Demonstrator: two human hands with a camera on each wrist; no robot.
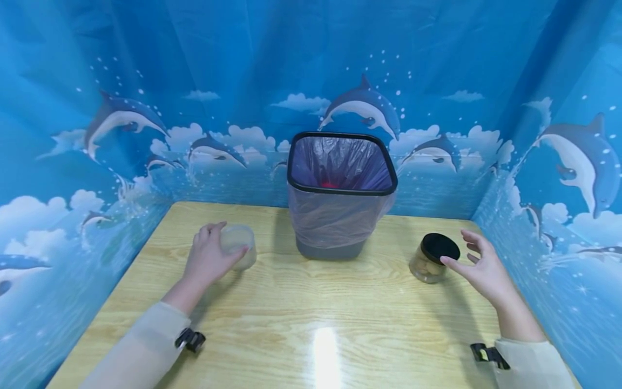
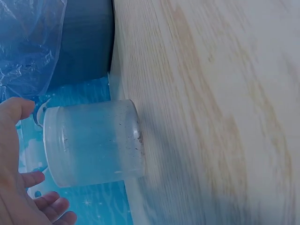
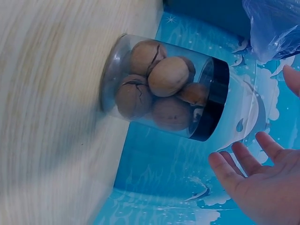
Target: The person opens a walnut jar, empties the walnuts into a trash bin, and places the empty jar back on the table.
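the left hand (image 1: 206, 256), fingers and thumb spread, is near the rim of an upright frosted plastic cylindrical jar (image 1: 241, 242) on the pale wood-grain tabletop (image 1: 291, 302). the right hand (image 1: 488, 273), also spread, is just beside a clear round jar with a black lid (image 1: 427, 267), containing brown nuts (image 3: 168, 77). between them stands a grey bag-lined bin (image 1: 335, 251).

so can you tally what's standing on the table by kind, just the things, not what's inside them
Jars: 2 (pale jar, black-lidded jar)
Bins: 1 (lined bin)
Total: 3
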